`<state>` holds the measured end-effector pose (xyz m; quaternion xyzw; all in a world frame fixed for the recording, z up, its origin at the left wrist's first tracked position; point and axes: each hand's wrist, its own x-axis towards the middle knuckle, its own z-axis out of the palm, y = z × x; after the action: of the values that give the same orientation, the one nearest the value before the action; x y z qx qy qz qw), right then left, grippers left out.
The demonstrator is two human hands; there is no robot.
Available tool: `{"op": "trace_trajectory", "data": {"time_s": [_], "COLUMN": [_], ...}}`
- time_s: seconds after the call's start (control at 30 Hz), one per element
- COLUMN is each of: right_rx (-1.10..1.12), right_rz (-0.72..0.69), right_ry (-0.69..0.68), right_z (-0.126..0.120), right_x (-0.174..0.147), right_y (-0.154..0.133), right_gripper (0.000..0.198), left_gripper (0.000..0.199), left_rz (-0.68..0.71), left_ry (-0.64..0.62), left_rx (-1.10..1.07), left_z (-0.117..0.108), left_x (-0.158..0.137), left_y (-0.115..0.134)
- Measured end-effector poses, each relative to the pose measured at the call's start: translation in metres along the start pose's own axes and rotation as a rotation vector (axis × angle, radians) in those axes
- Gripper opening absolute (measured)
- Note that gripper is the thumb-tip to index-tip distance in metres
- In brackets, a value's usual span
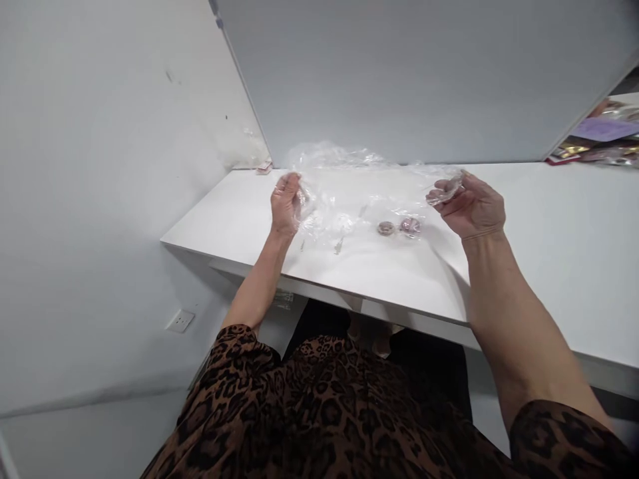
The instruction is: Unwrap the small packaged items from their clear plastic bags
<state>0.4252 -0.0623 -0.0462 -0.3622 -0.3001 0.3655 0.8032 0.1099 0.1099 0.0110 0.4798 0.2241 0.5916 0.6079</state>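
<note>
A crumpled sheet of clear plastic wrap point(334, 159) stretches between my two hands above the white table. My left hand point(287, 203) is closed on its left end, fingers pinching the film. At the other end, my right hand point(469, 205) grips a bunched edge between thumb and curled fingers, palm turned partly up. Below the film, toward the right hand, two small round items lie side by side: a brownish one point(386, 229) and a purplish-pink one point(411, 226). Both look wrapped in clear plastic. Whether the film touches them I cannot tell.
The white table point(559, 253) runs along a grey partition point(424, 80). A small packet point(263, 167) lies in the back left corner by the wall. Shiny packages with a purple piece point(604, 128) sit beyond the partition at right. A wall socket point(180, 320) is low on the left.
</note>
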Motion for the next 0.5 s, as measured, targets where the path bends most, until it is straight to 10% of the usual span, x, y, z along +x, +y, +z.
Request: {"op": "trace_trajectory", "data": {"time_s": [0.3,0.5], "right_rx": [-0.163,-0.125], "right_rz": [0.198,0.141], "right_ry": [-0.094,0.041], "right_z": [0.022,0.015], "right_x": [-0.015,-0.009], "right_y": [0.027,0.027], "right_gripper": [0.037,0.020], "left_gripper": [0.025,0.031], "left_rz": [-0.006,0.039], "left_ry": [0.168,0.524], "left_rx": [0.142,0.136], "left_z": [-0.110,-0.195], "left_x": [-0.002,0.014], "left_y": [0.025,0.055]}}
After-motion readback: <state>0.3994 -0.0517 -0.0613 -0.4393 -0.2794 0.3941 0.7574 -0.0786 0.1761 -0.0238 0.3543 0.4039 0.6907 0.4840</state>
